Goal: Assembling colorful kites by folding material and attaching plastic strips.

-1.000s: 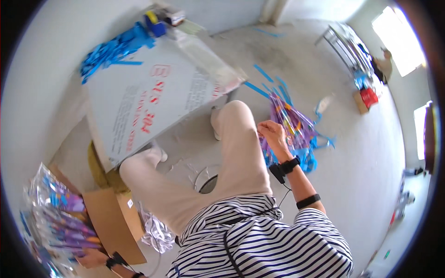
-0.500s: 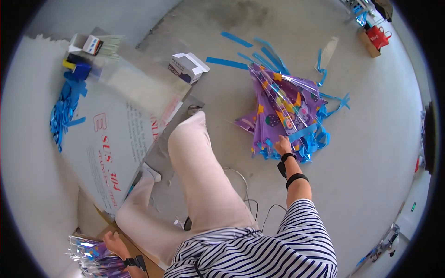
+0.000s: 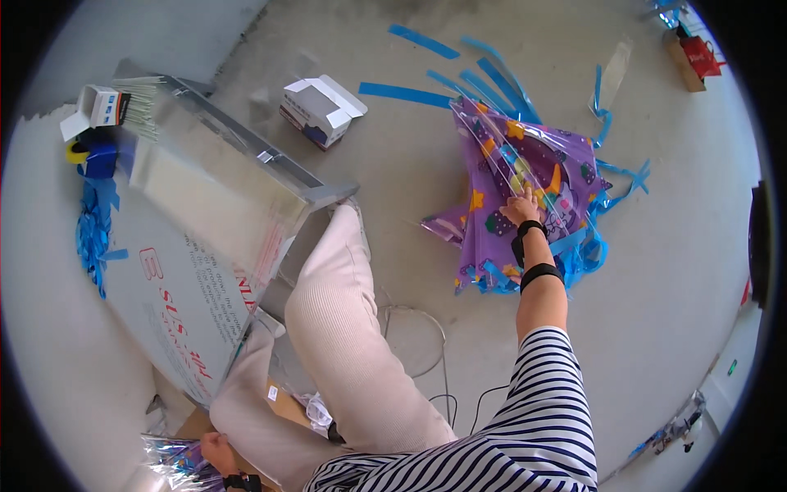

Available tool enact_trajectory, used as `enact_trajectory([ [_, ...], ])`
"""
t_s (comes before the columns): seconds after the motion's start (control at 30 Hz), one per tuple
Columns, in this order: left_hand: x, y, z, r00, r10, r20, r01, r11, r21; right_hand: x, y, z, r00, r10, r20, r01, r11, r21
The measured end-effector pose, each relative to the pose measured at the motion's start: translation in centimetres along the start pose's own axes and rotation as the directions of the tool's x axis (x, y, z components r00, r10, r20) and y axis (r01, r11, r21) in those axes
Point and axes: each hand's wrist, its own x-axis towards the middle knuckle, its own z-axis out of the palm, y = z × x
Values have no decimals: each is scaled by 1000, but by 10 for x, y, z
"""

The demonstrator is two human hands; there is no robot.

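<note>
On the floor to the right lies a star-shaped pile of purple printed film [image 3: 492, 176] with cartoon figures and orange stars, some of it in clear plastic. My right hand [image 3: 522, 209] rests on the middle of this pile, fingers stretched out and holding nothing. Blue film strips [image 3: 586, 254] stick out from under its near and right edges. At the lower left, my left hand [image 3: 216, 451] is beside my knee with its fingers curled in, and nothing shows in it. Next to it is a shiny purple and silver film bundle [image 3: 168, 459].
A film-covered sheet-topped table [image 3: 193, 287] stands on the left, carrying an open small box of thin white sticks [image 3: 106, 107], a blue tape dispenser [image 3: 100, 160] and blue strips [image 3: 94, 225]. Beyond it is an open white carton [image 3: 320, 111]. Loose blue strips [image 3: 406, 94] and cables [image 3: 443, 353] lie on the floor.
My right hand has moved from the near edge of the purple film pile to its middle. My left hand has shifted slightly right and down, and the view has shifted.
</note>
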Motion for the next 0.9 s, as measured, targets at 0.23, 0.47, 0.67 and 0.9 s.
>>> enact_trajectory([
  [0.23,20,23,16,994,78,73,-68,989,-133,-11,4,60,968,30,-250,11,986,163],
  [0.47,26,31,17,996,68,54,-58,986,-159,-44,-6,50,961,115,-252,-71,982,177],
  [0.67,22,32,13,994,67,81,-53,986,-156,-42,4,41,969,125,-212,-96,985,141],
  [0.9,25,47,21,986,108,129,-97,991,-89,-39,21,47,915,-48,-400,95,991,98],
])
